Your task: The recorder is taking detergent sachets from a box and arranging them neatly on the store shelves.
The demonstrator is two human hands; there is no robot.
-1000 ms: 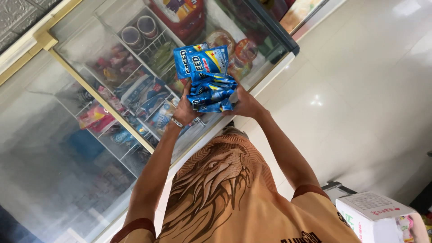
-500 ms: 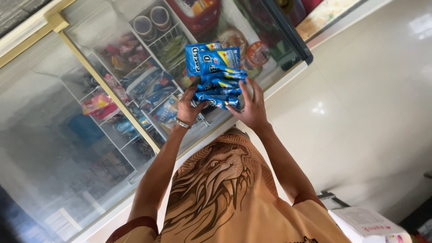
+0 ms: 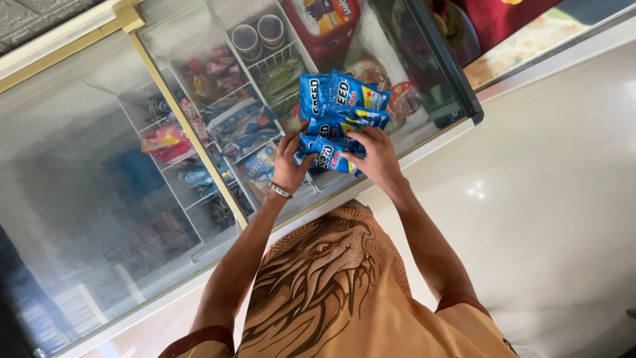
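Both hands hold a bunch of blue snack packets [image 3: 339, 109] above the glass lid of a chest freezer [image 3: 99, 166]. My left hand [image 3: 290, 164], with a metal bracelet at the wrist, grips the lower left of the bunch. My right hand [image 3: 375, 154] clasps the lower right side, fingers curled over the packets. The packets fan out upward, several in all. Under the glass, wire baskets [image 3: 262, 63] hold assorted wrapped ice creams and cups.
A gold-coloured frame strip [image 3: 179, 126] divides the freezer's sliding glass panes. The freezer's dark right edge [image 3: 450, 73] meets a glossy white tiled floor [image 3: 550, 199]. My tan shirt with a dark animal print [image 3: 331, 285] fills the lower centre.
The view has shifted slightly, so the hands and packets sit a little lower and to the right in frame. A white box at lower right is out of view now.
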